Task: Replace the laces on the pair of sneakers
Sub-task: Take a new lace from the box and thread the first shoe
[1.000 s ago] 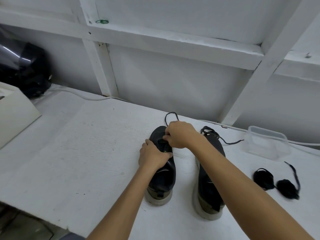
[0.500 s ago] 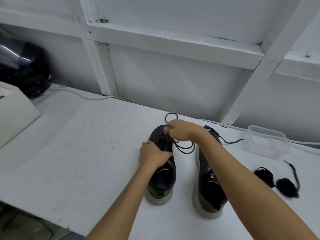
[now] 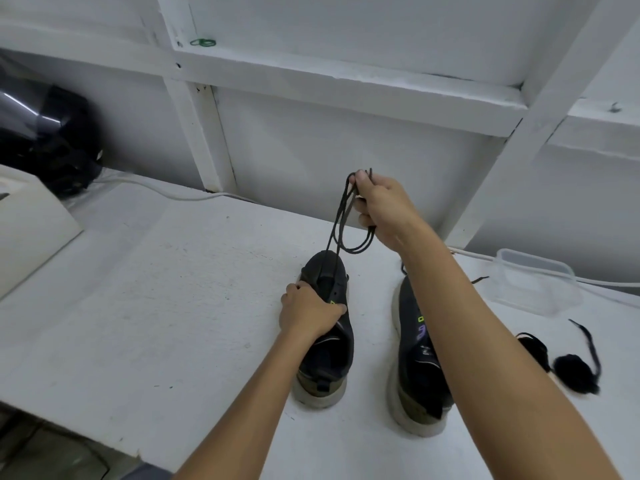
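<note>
1. No brand name can be read. The right sneaker (image 3: 414,358) carries small green and purple marks on its side, too blurred to make out as letters, and a spot of green shows on the left sneaker (image 3: 329,344) just beside the thumb.
2. The left hand (image 3: 310,315) is clenched over the middle of the left sneaker, thumb on the inner side and fingers on the outer side, pressing it to the white surface (image 3: 156,289). Its forearm runs back toward 7 o'clock.
3. The right hand (image 3: 384,209) is raised above the toe of the left sneaker, at 12 o'clock from it. It grasps the dark lace (image 3: 337,223): thumb and forefinger pinch the top of it, and a loose loop hangs out from under the curled lower fingers.
4. From the pinch, two strands of the lace run down taut to the front eyelets of the left sneaker, so it is partly in the shoe and partly in the air.
5. Both sneakers stand side by side, toes pointing to 12 o'clock, heels toward the person. The right forearm crosses over the right sneaker and hides most of its front.
6. At 3 o'clock from the right sneaker lie two black lace bundles (image 3: 575,370) on the surface, near each other. At 1 o'clock stands a clear plastic tub (image 3: 535,285).
7. A dark helmet (image 3: 45,140) sits at far 10 o'clock by the wall, and a green rubber band (image 3: 203,42) lies on the ledge above.
</note>
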`<state>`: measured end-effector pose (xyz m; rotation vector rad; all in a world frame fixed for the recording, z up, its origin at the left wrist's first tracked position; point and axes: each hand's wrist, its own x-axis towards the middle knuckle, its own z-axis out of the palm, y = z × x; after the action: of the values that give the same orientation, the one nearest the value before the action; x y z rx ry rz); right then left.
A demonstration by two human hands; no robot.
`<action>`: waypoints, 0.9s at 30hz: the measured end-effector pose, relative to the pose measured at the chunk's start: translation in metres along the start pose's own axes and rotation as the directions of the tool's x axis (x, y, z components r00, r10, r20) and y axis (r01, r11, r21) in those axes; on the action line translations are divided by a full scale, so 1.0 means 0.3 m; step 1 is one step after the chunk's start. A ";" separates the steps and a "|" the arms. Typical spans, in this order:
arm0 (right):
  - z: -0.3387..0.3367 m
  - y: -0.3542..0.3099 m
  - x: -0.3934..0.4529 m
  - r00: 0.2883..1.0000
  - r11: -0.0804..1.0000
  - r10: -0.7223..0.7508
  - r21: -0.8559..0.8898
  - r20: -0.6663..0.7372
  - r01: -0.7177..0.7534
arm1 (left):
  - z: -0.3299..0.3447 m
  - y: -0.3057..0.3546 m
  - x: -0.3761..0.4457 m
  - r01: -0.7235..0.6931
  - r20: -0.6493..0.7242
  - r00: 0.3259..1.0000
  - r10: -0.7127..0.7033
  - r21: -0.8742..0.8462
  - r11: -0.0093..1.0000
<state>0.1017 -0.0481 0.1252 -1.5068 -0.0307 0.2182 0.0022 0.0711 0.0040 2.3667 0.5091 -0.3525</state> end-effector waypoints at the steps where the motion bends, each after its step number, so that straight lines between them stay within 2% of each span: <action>1: -0.012 0.016 0.004 1.000 0.999 0.004 -0.050 -0.025 -0.006 | -0.007 -0.004 0.005 0.014 0.038 0.999 -0.013 -0.026 1.000; 2: -0.029 0.031 0.009 0.999 0.988 0.011 -0.150 -0.046 -0.018 | -0.021 -0.011 0.013 0.034 0.089 0.996 -0.026 -0.081 0.996; 3: -0.051 0.052 0.012 0.998 0.946 0.018 -0.323 -0.067 -0.039 | -0.043 -0.015 0.021 0.062 0.137 0.990 -0.041 -0.156 0.986; 5: -0.095 0.117 0.011 0.991 0.718 0.047 -0.686 -0.127 -0.122 | -0.085 -0.025 0.051 0.107 0.164 0.985 -0.059 -0.296 0.949; 7: -0.121 0.201 0.001 0.970 0.520 0.073 -0.821 -0.233 -0.236 | -0.118 -0.035 0.093 0.102 0.112 0.991 -0.069 -0.326 0.940; 8: -0.127 0.244 -0.007 0.953 0.489 0.081 -0.822 -0.290 -0.292 | -0.129 -0.037 0.112 0.086 0.066 0.995 -0.068 -0.317 0.945; 10: -0.123 0.303 -0.034 0.927 0.502 0.111 -0.785 -0.357 -0.363 | -0.131 -0.041 0.150 0.070 0.002 0.997 -0.073 -0.299 0.952; 13: -0.117 0.349 -0.043 0.925 0.507 0.168 -0.774 -0.342 -0.379 | -0.127 -0.037 0.205 0.085 -0.024 0.995 -0.095 -0.273 0.958; 14: -0.117 0.357 -0.040 0.923 0.500 0.221 -0.776 -0.317 -0.386 | -0.128 -0.032 0.222 0.098 -0.012 0.994 -0.105 -0.266 0.959; 18: -0.094 0.361 -0.042 0.866 0.628 0.438 -0.606 -0.242 -0.487 | -0.123 -0.020 0.288 0.191 0.064 0.982 -0.180 -0.313 0.930; 20: -0.087 0.364 -0.044 0.851 0.635 0.461 -0.576 -0.251 -0.514 | -0.121 -0.017 0.309 0.232 0.084 0.973 -0.216 -0.335 0.913; 24: -0.092 0.397 -0.021 0.817 0.724 0.498 -0.380 -0.290 -0.576 | -0.104 -0.001 0.334 0.276 0.121 0.961 -0.248 -0.357 0.893; 27: -0.093 0.428 0.005 0.791 0.720 0.534 -0.330 -0.299 -0.611 | -0.077 -0.004 0.363 0.290 0.124 0.957 -0.263 -0.360 0.887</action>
<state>0.0917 -0.0692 -0.0040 -1.9265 0.5929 0.6062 0.1009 0.1162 -0.0211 1.9054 0.8082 -0.4250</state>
